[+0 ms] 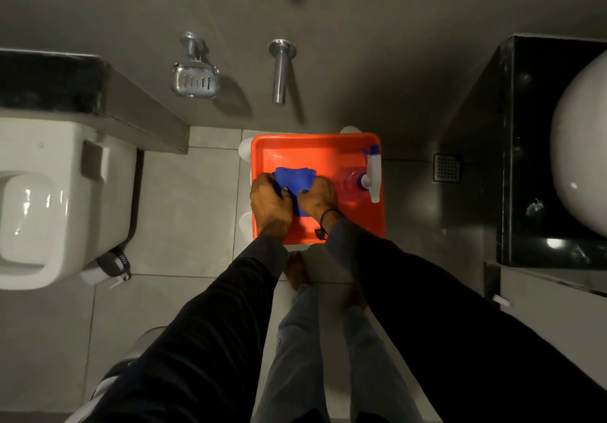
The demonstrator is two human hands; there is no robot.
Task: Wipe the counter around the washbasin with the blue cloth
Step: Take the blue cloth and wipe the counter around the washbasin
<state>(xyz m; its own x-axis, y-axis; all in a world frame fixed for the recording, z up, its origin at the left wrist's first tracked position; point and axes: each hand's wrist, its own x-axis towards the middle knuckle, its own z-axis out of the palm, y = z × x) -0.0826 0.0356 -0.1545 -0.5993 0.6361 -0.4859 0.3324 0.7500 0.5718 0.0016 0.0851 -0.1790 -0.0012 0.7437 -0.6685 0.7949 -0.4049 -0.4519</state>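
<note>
both hands are down in the orange tray [315, 146], which sits on the floor tiles by the wall. the blue cloth [294, 177] lies in the tray's left half, folded or bunched, w/ the left hand [270, 204] gripping its left edge and the right hand [318, 200] gripping its right edge, fingers curled onto the fabric (can't tell how tight). right wrist has a dark band. in the tray's right half lies a spray bottle [361, 179], pinkish body w/ a white and blue trigger head, just beside the cloth but not touching it as far as i can see. right of the tray, well apart, is the black counter [525, 159] w/ the white washbasin [581, 146] on it. left of the tray is a white toilet [49, 199]. on the wall beyond the tray: a chrome spout [280, 71] and a chrome soap dish [195, 80]. a floor drain [446, 167] sits btwn tray and counter. dark sleeves, grey trousers and bare feet below the tray.
</note>
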